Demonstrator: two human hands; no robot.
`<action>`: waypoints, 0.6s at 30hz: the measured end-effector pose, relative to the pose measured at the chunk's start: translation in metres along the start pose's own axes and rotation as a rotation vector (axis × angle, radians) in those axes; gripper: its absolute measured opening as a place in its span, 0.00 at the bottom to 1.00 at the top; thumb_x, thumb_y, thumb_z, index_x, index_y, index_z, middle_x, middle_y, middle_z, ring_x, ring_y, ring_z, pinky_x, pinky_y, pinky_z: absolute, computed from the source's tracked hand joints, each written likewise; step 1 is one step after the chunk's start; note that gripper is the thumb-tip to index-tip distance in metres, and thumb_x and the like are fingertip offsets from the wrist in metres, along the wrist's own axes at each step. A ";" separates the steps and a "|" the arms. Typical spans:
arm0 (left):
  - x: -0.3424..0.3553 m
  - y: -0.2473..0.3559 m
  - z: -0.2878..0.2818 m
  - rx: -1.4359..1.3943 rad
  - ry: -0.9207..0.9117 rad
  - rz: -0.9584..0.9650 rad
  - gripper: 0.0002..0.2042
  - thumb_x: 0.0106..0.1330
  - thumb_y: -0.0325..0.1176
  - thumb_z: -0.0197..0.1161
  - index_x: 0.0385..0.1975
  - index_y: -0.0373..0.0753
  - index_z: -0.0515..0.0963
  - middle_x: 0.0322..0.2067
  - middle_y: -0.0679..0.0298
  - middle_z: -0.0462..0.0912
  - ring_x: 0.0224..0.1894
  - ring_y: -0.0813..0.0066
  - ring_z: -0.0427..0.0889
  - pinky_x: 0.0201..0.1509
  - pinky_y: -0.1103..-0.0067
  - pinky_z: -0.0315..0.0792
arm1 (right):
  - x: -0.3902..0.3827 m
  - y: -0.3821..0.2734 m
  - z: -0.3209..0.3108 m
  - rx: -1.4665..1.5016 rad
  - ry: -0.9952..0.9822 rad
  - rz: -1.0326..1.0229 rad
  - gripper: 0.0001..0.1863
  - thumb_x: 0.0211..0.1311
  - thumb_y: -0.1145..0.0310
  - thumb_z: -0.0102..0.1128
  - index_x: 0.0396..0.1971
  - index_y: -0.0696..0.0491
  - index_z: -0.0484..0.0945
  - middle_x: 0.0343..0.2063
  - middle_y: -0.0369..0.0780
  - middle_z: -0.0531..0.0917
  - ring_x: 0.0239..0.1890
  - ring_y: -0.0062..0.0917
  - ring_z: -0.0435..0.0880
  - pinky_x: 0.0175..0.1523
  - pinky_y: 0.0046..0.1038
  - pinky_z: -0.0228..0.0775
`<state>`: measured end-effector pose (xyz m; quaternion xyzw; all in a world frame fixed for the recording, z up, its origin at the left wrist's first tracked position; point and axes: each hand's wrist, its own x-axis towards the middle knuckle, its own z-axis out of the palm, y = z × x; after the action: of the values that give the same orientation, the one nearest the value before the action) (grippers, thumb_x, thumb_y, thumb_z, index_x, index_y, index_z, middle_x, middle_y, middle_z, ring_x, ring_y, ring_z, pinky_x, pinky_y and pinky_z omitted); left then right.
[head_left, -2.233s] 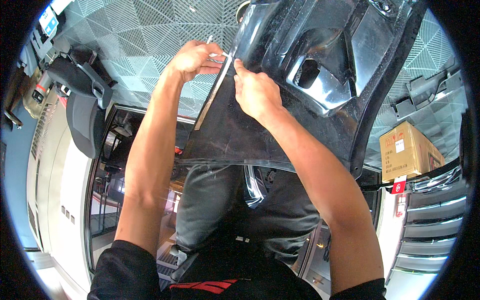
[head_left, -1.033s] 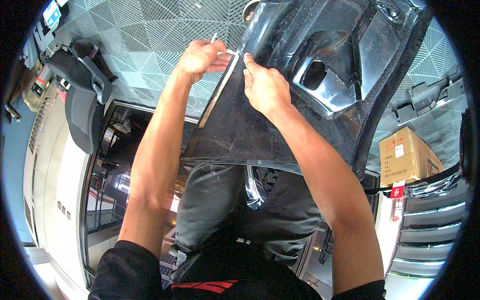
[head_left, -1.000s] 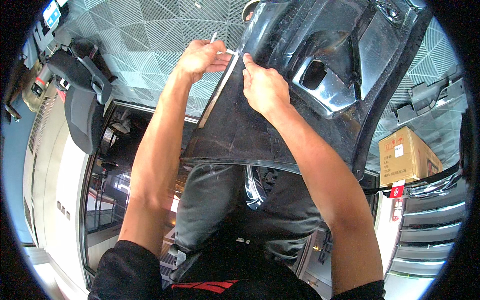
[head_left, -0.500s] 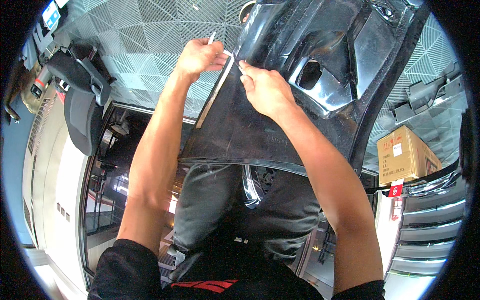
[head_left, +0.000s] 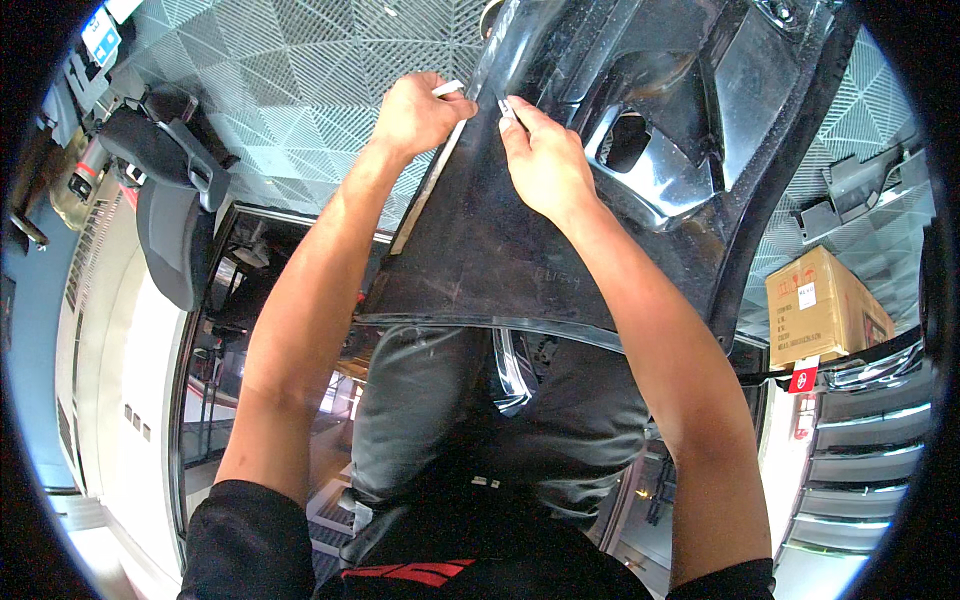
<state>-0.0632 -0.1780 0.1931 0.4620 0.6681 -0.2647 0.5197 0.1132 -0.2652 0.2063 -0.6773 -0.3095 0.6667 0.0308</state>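
Observation:
A large glossy black moulded car body panel rests across my thighs and stretches away from me. Along its left edge runs a narrow pale tape-like strip. My left hand is closed at the upper end of that edge, with a white tape-like strip sticking out between thumb and fingers. Just to the right, over the panel's face, my right hand pinches a small whitish piece between thumb and forefinger. Its exact kind is too small to tell.
On the right stand a cardboard box and a dark slatted grille-like part. A black bracket-like part lies on the grey tiled floor. Black-grey seat-like parts are at the left.
My left hand has turned and shifted slightly right along the panel edge. The right hand has drawn away from the edge, up and right, with a small whitish piece now showing at its fingertips.

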 end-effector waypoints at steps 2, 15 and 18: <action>0.003 -0.011 0.000 -0.196 -0.050 -0.083 0.14 0.61 0.36 0.74 0.40 0.32 0.85 0.29 0.62 0.84 0.29 0.76 0.81 0.33 0.77 0.79 | -0.003 0.004 0.004 0.029 0.007 -0.001 0.24 0.77 0.54 0.50 0.66 0.48 0.77 0.46 0.58 0.87 0.50 0.56 0.86 0.59 0.53 0.78; -0.005 -0.006 -0.012 -0.317 -0.116 -0.238 0.08 0.69 0.33 0.67 0.40 0.35 0.84 0.36 0.65 0.86 0.36 0.77 0.84 0.39 0.78 0.81 | -0.010 0.010 0.021 0.044 -0.069 -0.087 0.24 0.78 0.58 0.52 0.69 0.44 0.74 0.39 0.56 0.87 0.44 0.54 0.87 0.54 0.50 0.79; -0.007 -0.003 -0.013 -0.269 -0.092 -0.239 0.08 0.69 0.32 0.66 0.40 0.35 0.84 0.37 0.63 0.87 0.36 0.76 0.85 0.40 0.77 0.83 | -0.009 0.006 0.018 0.044 -0.100 -0.075 0.24 0.78 0.59 0.54 0.70 0.46 0.74 0.48 0.55 0.87 0.52 0.51 0.87 0.60 0.45 0.79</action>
<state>-0.0719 -0.1706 0.2032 0.2927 0.7233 -0.2536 0.5716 0.0998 -0.2808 0.2095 -0.6304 -0.3210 0.7047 0.0550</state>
